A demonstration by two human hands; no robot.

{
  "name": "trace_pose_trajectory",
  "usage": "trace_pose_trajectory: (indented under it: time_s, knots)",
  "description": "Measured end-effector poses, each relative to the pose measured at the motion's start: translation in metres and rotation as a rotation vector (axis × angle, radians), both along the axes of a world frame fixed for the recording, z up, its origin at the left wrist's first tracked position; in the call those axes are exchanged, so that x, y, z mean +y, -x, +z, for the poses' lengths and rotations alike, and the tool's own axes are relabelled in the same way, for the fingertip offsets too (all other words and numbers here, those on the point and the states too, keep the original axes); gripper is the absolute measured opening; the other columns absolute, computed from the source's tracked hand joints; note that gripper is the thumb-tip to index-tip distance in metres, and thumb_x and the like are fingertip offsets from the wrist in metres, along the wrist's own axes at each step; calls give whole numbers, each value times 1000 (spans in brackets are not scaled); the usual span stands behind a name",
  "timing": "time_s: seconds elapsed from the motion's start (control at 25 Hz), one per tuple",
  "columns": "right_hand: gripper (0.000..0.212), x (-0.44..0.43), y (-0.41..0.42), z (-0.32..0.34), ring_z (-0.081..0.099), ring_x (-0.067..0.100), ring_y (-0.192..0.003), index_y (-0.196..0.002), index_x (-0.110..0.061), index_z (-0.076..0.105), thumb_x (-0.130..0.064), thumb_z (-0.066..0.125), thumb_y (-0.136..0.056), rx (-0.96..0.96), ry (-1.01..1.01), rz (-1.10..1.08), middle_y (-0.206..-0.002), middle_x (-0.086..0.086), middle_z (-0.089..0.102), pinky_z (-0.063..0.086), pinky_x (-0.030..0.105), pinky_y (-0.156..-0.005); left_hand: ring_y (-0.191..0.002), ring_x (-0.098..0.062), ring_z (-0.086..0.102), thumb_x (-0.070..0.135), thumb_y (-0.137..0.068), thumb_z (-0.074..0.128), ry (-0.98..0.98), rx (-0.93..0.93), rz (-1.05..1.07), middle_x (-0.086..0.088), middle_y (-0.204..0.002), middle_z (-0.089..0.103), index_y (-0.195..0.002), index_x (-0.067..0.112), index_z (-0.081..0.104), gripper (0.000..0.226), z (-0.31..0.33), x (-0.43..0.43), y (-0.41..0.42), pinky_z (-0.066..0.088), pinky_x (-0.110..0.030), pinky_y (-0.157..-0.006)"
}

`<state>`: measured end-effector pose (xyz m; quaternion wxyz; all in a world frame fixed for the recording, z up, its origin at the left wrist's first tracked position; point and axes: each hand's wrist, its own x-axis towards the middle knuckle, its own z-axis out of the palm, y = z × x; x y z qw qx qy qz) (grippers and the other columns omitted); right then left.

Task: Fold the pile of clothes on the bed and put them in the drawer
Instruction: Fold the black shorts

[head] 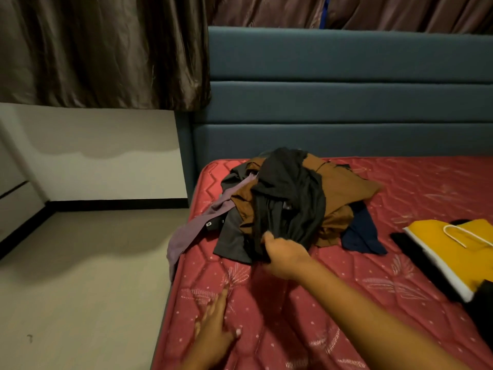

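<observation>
Head view, nearest first: the left hand (212,323) sits low in the frame, blurred, fingers straight and spread, grip released. It lies flat over the mattress (306,311); whether it touches is hard to tell. The mattress is red, quilted in zigzag and leaf stitching with small pale dots, and its rounded left edge drops to the floor (80,276), a smooth pale surface with open room at lower left.

The right hand (285,256) reaches in from the lower right, its grip clenched on the bunched hem of a black garment (290,193), soft and thin, draped over the top of the pile (341,190). The pile sits mid-frame on the mattress, near its left edge and the head end: crumpled brown cloth, dark grey, a navy piece (362,233) at its right. A lilac piece (186,233) trails over the mattress edge.

At right, apart from the pile, a stiff yellow bag (458,249) with a white edge and cord handle lies flat, cut off by the frame, black cloth beside it.

Beyond rises a blue padded headboard (346,89) in horizontal bands, then glossy brown curtains (106,49). A pale cabinet (13,198) at the left edge is mostly out of frame.
</observation>
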<state>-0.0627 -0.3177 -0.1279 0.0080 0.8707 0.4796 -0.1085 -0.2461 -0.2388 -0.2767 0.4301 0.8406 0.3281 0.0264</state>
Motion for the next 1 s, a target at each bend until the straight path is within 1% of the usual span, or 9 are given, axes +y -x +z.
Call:
trace_pose_trajectory:
  time_s: [0.12, 0.24, 0.36, 0.48, 0.6, 0.68, 0.76, 0.88, 1.0]
  knots:
    - [44, -58, 59, 24, 57, 32, -114, -119, -19, 60, -37, 71, -81, 123, 201, 170, -122, 9, 61, 47, 36, -87, -137, -18, 37, 25, -94, 57, 152, -521, 251, 3, -143, 42, -125, 48, 41, 42, 32, -45, 17, 32, -28, -107]
    - [33, -123, 121, 59, 59, 24, -106, -113, -30, 65, -40, 70, -82, 246, 255, 341, -114, -2, 66, 47, 35, -85, -130, -19, 41, 40, -89, 54, 56, -591, 283, -5, -132, 45, -92, 48, 62, 12, 76, -89, 37, 32, -15, -98]
    - [30, -167, 165, 69, 62, 24, -97, -112, -28, 67, -37, 69, -84, 279, 320, 410, -109, 1, 68, 52, 36, -83, -145, -31, 17, 41, -85, 61, -92, -18, -53, -12, -158, 17, -105, 40, 69, 21, 67, -115, 57, 19, -28, -114]
    - [40, -202, 192, 39, 57, 23, -67, -118, -13, 64, -38, 66, -87, 309, 627, 336, -83, 6, 61, 50, 29, -63, -146, -34, -13, 32, -88, 57, -160, 485, -276, -4, -161, -9, -131, 45, 47, 46, 24, -148, 100, 5, -59, -116]
    - [63, -226, 202, -8, 56, 21, -72, -132, -7, 54, -54, 56, -90, 326, 793, 38, -94, 8, 58, 50, 30, -69, -144, -42, -12, 34, -92, 51, -164, 515, -174, 3, -160, -14, -146, 43, 21, 62, 24, -181, 136, 15, -64, -112]
    - [73, -234, 208, -39, 59, 29, -108, -135, -15, 52, -68, 50, -85, 206, 656, -62, -124, 9, 58, 47, 36, -97, -145, -40, -3, 35, -93, 51, -208, 503, -72, 4, -160, -7, -150, 37, 11, 69, 34, -186, 147, 24, -61, -110]
    - [74, -237, 222, -64, 44, 31, -130, -137, -17, 49, -71, 43, -86, 221, 508, -147, -142, 8, 46, 38, 41, -106, -142, -39, 11, 38, -90, 58, -293, 460, 13, 1, -159, 3, -152, 27, 10, 80, 40, -182, 151, 33, -52, -109]
    - [50, -242, 240, -83, 19, 37, -140, -141, -27, 42, -45, 50, -95, 143, 334, -219, -153, 8, 20, 36, 48, -105, -138, -39, 19, 44, -86, 64, -316, 336, 173, -3, -159, 6, -151, 18, 14, 86, 44, -165, 151, 35, -45, -107]
    - [54, -245, 245, -87, 13, 45, -138, -144, -29, 34, -23, 54, -94, 55, 385, -243, -156, 9, 3, 39, 54, -100, -133, -44, 24, 36, -87, 64, -248, 121, 458, -7, -159, -3, -149, 14, 19, 80, 48, -149, 145, 35, -45, -106]
